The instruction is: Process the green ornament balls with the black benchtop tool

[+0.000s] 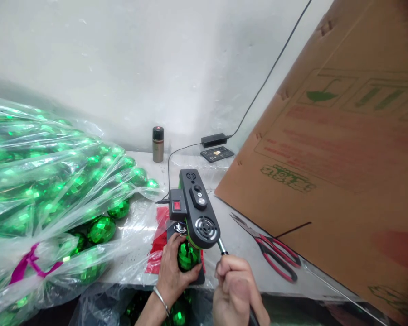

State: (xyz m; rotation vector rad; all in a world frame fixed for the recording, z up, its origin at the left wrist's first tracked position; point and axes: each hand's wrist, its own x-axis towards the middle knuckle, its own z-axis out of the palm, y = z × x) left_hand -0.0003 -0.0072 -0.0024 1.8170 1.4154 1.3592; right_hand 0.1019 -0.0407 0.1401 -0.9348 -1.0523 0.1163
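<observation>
My left hand (172, 267), with a silver bangle at its wrist, is closed around a green faceted bauble (188, 255). The bauble sits under the near end of a black bench machine (200, 206), which hides its top. My right hand (240, 287) is wrapped round the machine's lever (222, 246); a bit of its metal rod shows above the fist and a dark end below. A red switch (177, 205) is on the machine's side box. Red sheeting (153, 259) lies beneath the machine.
Clear plastic bags of green baubles (54, 181) fill the left side. Red-handled scissors (275, 253) lie to the right by a big cardboard box (326, 149). Behind are a bottle (158, 145), a phone (216, 154) and a power adapter (214, 139) with a cable.
</observation>
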